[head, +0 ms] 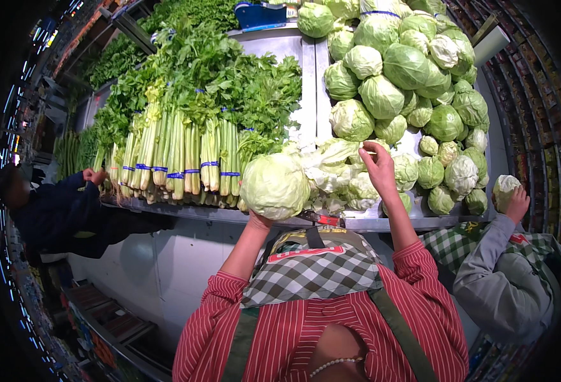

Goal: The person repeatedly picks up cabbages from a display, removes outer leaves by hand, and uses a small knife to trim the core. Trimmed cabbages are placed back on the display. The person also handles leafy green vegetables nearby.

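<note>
My left hand (260,222) supports a large pale green cabbage (274,185) from below, at the counter's front edge. The palm and most fingers are hidden behind the cabbage. To the right, my right hand (379,167) hovers over loose, torn cabbage leaves (330,164), thumb and fingers a little apart. Nothing shows between those fingers. A tool with a red and black handle (327,219) lies on the metal edge just right of the held cabbage; its kind is not clear.
Bunched celery (175,153) with blue bands fills the left side. Cabbages (404,71) are piled at the right beside a metal divider (315,86). A co-worker (505,272) at right holds a cabbage (506,191); another person (65,210) stands at left by the celery.
</note>
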